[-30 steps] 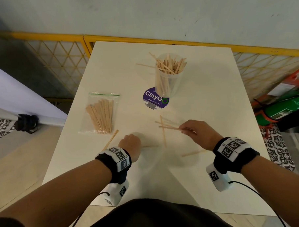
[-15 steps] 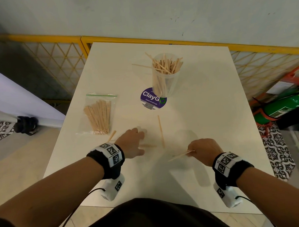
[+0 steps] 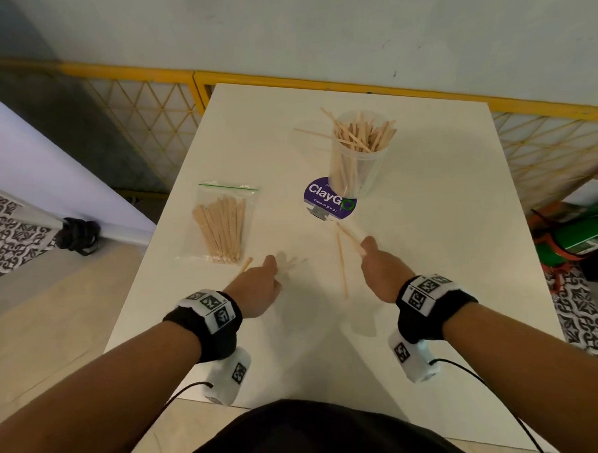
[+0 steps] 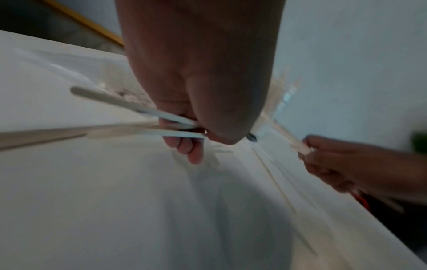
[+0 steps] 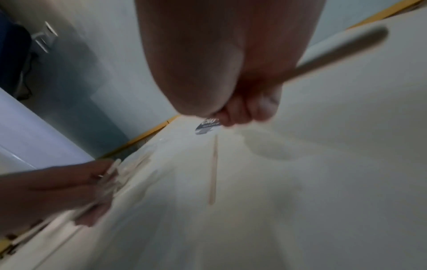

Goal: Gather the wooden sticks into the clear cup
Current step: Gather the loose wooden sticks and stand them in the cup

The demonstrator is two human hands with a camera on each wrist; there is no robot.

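Observation:
The clear cup (image 3: 358,162) stands at the table's far middle, packed with wooden sticks (image 3: 362,134). My left hand (image 3: 264,279) hovers low over the table near its front and grips a few sticks (image 4: 138,117) in curled fingers; one end (image 3: 245,264) pokes out to the left. My right hand (image 3: 372,255) is closed round sticks (image 5: 335,54) that point up-left toward the cup. One loose stick (image 3: 342,265) lies on the table between the two hands, also seen as a loose stick (image 5: 213,169) in the right wrist view.
A zip bag of wooden sticks (image 3: 222,226) lies at the left of the white table (image 3: 444,220). A purple ClayGo sticker (image 3: 324,199) sits just before the cup. A yellow mesh fence (image 3: 141,106) borders the far and left sides.
My right hand lifted a stick from the front right and moved forward toward the cup. My left hand closed on the small stick it was reaching for; that stick is off the table.

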